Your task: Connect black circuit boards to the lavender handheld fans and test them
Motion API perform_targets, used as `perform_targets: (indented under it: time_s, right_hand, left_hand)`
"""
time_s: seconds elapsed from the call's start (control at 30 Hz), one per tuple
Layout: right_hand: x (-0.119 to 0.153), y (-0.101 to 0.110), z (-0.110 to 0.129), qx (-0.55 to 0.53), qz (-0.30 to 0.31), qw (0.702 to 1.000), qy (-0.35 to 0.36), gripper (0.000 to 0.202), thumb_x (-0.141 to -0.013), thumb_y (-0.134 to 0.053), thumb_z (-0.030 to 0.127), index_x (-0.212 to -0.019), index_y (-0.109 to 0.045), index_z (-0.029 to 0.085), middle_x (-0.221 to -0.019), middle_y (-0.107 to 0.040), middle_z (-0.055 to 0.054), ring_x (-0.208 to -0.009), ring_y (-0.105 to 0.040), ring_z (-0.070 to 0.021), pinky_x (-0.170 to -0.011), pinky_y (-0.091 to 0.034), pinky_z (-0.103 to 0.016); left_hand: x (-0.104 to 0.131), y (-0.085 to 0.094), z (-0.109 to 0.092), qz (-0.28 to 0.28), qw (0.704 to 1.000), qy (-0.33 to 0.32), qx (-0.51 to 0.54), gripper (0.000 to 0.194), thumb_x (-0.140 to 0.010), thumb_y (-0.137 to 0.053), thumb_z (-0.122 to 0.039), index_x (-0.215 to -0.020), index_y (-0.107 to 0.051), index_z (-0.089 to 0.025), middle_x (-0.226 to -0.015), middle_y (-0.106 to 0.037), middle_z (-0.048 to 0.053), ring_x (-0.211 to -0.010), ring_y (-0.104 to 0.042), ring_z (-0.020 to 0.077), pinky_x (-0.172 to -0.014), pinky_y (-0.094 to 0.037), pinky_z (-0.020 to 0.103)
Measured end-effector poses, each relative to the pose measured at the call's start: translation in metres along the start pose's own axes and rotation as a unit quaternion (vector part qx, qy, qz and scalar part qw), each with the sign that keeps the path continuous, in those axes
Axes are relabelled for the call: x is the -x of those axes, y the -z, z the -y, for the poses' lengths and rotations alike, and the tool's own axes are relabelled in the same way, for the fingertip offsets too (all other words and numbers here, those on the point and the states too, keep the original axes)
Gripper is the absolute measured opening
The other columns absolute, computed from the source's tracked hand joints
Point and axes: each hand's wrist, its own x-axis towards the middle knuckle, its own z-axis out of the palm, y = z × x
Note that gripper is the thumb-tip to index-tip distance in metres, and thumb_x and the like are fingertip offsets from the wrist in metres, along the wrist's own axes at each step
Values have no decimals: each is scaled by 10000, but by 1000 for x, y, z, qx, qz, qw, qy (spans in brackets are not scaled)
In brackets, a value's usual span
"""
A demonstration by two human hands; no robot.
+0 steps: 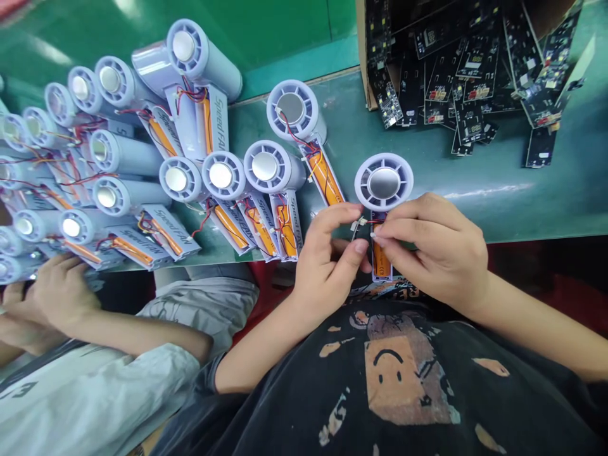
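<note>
A lavender handheld fan (384, 182) lies at the table's front edge, its round silver-centred head away from me and its open handle, with an orange battery (381, 261), toward me. My left hand (332, 263) is closed on a small circuit board (354, 232), seen edge-on, with white connectors at its top. My right hand (434, 250) pinches a small white plug (373, 235) on thin wires, just right of the board. Board and plug look slightly apart. Both hands are over the fan's handle, which they partly hide.
Many similar fans (268, 166) with exposed orange batteries crowd the green table (498, 209) to the left. Black circuit boards (470, 120) spill from a cardboard box (363, 57) at the back right. Another person's hands (61, 291) are at the far left.
</note>
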Motion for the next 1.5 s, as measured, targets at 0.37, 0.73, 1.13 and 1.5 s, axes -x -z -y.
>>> perform_targets:
  time_s: [0.37,0.73,1.13,1.5]
  right_hand:
    - [-11,1,6,132,18,991,20,194,-894,-595,151,-715,-630,217,-714,-645,-38,-702,-581,-182,-699,-502,-343]
    - [-10,-4,5,102,-29,994,15,224,-863,-609,108,-683,-568,235,-673,-610,-23,-679,-557,-171,-673,-498,-327]
    - [-16,7,0,57,42,997,27,230,-923,-564,146,-708,-604,218,-717,-642,-26,-738,-595,-169,-725,-503,-325]
    - [-18,19,-12,-22,38,995,-87,174,-814,-734,281,-906,-598,223,-839,-596,-11,-786,-548,-166,-648,-428,-303]
  left_hand:
    - [-2,-1,2,-17,998,-53,-31,150,-973,-559,-201,-1119,-563,-235,-1215,-557,54,-583,-605,27,-455,-519,156]
    - [-3,-3,1,-18,996,-78,-32,154,-974,-563,-189,-1123,-564,-228,-1200,-564,59,-568,-573,11,-433,-512,128]
    - [-1,-1,5,-11,993,-115,-38,202,-961,-567,-132,-1142,-593,-220,-1168,-582,47,-666,-643,46,-555,-590,188]
    - [0,3,3,5,985,-149,-91,153,-961,-582,-238,-1112,-609,-230,-1135,-627,73,-1059,-645,211,-829,-591,387]
